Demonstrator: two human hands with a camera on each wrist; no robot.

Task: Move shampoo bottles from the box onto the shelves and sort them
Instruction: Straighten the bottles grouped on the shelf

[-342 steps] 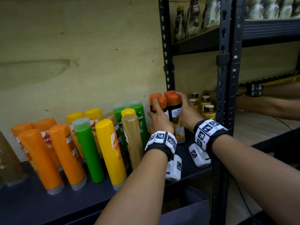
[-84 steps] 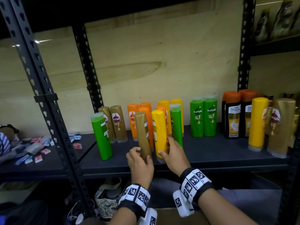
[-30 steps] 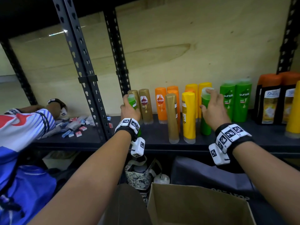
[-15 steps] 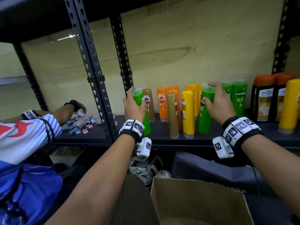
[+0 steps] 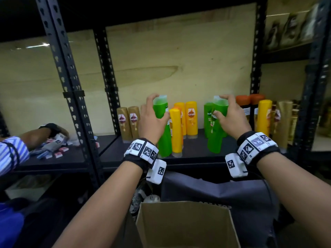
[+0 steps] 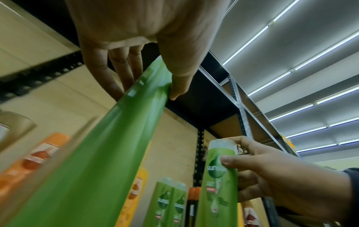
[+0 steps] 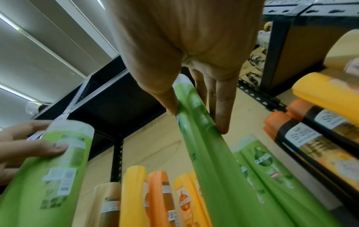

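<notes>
1. Green bottle [image 5: 162, 126] gripped near the cap by left hand [image 5: 150, 120], thumb one side and fingers the other; a second green bottle [image 5: 215, 129] clasped the same way by right hand [image 5: 231, 117].
2. Both down at the shelf [image 5: 193, 154] front; whether resting or just off it, cannot tell.
3. Sorting step, by the look: greens being gathered by colour.
4. Next move likely calls for carrying the left one rightward to join the green pair [image 7: 258, 162] at the back.
5. In the way: yellow bottle [image 5: 175, 131] just beside the left one, orange bottles [image 5: 186, 119] behind.
6. Around: gold bottles [image 5: 128, 122] left, dark bottles with orange caps [image 5: 249, 106] right, cardboard box [image 5: 184, 224] open below, another person's striped sleeve [image 5: 10, 154] far left.
</notes>
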